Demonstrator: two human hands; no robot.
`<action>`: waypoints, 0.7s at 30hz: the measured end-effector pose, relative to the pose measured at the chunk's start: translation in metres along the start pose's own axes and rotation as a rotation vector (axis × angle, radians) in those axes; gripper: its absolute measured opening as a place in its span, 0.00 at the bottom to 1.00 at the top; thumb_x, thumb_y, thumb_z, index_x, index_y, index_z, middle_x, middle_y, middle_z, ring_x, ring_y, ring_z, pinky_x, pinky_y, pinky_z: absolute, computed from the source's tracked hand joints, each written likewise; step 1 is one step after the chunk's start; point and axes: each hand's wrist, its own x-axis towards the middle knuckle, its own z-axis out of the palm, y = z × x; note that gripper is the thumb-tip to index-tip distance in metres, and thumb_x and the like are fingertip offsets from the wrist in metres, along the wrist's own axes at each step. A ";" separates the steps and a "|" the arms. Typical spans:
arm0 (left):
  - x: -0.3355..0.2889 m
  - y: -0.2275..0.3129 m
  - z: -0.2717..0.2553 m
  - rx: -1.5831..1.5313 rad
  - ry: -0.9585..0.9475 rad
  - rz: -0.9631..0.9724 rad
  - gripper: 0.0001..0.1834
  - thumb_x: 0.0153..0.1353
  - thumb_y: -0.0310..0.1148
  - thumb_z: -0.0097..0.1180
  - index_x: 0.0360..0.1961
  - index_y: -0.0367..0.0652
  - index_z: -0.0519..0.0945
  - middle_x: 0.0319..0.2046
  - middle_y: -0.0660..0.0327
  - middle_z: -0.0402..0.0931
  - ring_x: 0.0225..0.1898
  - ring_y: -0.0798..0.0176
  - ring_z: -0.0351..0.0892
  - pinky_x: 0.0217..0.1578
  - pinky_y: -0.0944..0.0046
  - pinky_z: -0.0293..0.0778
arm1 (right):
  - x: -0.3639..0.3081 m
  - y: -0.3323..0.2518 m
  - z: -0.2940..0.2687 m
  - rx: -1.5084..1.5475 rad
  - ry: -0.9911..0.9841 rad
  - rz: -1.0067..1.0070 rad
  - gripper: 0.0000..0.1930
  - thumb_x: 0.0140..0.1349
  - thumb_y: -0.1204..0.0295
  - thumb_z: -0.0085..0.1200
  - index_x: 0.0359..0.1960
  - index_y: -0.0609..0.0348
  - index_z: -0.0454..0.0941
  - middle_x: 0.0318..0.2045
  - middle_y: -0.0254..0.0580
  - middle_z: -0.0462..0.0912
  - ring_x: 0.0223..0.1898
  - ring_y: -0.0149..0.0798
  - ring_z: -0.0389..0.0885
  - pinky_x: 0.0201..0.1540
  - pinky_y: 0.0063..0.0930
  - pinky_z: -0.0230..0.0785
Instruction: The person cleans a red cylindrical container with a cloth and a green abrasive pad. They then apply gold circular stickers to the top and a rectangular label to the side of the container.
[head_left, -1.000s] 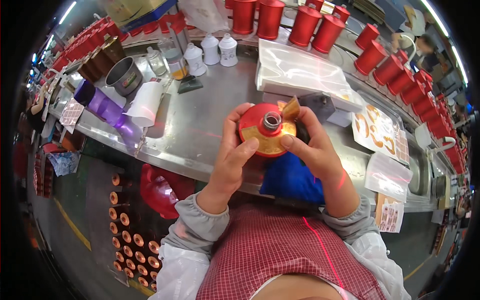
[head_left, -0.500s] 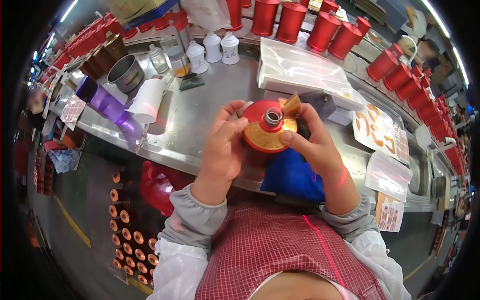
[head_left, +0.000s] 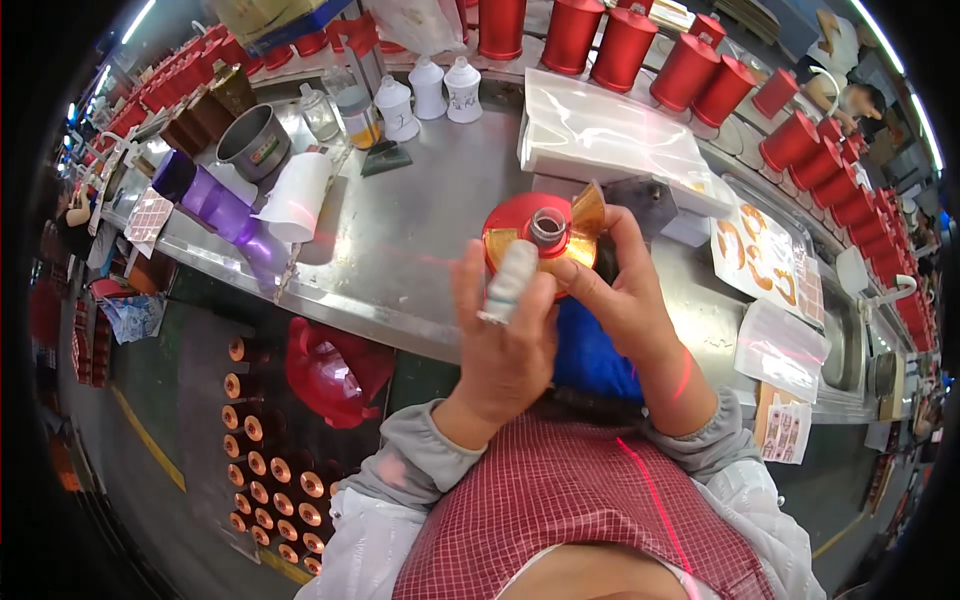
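A round red bottle (head_left: pixel 517 208) with an open metal neck is tilted toward me at the bench's front edge. A gold label (head_left: pixel 588 210) lies around its shoulder, one end standing up loose at the right. My right hand (head_left: pixel 632 295) grips the bottle from the right, thumb on the near side of the shoulder and fingers by the loose end. Over the near left side is my left hand (head_left: pixel 505 345), fingers apart, one in a white wrap (head_left: pixel 515 275) laid against the label. Below the bottle sits a blue cloth-like bundle (head_left: pixel 598 350).
White bottles (head_left: pixel 398 112), a steel pot (head_left: pixel 252 143), a paper roll (head_left: pixel 297 200) and a purple bottle (head_left: pixel 215 205) stand or lie at the left. A plastic-covered white stack (head_left: pixel 610 130) and label sheets (head_left: pixel 755 260) lie right. Red bottles (head_left: pixel 570 40) line the far conveyor.
My left hand has let go of the bottle's left side and swung in over its near shoulder, wrapped finger on the label. My right hand keeps its hold.
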 end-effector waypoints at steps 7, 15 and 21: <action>0.001 -0.016 0.004 -0.354 0.079 -0.025 0.27 0.55 0.26 0.60 0.55 0.43 0.64 0.57 0.44 0.66 0.61 0.27 0.58 0.60 0.32 0.56 | -0.001 0.005 -0.002 0.029 0.002 -0.034 0.22 0.62 0.71 0.58 0.54 0.60 0.64 0.48 0.36 0.73 0.50 0.27 0.71 0.54 0.22 0.64; 0.001 -0.010 0.017 -0.106 0.133 0.095 0.25 0.55 0.22 0.59 0.52 0.45 0.64 0.58 0.44 0.64 0.61 0.29 0.58 0.58 0.32 0.60 | 0.008 0.002 -0.016 0.105 -0.051 0.011 0.18 0.65 0.69 0.53 0.55 0.61 0.71 0.44 0.36 0.68 0.51 0.31 0.67 0.58 0.27 0.57; -0.005 0.013 0.015 -0.022 0.012 0.090 0.26 0.53 0.22 0.60 0.52 0.49 0.67 0.59 0.47 0.64 0.63 0.31 0.53 0.57 0.34 0.61 | 0.009 0.006 -0.020 0.185 -0.081 0.066 0.16 0.66 0.70 0.51 0.53 0.62 0.72 0.45 0.36 0.69 0.51 0.31 0.68 0.58 0.26 0.58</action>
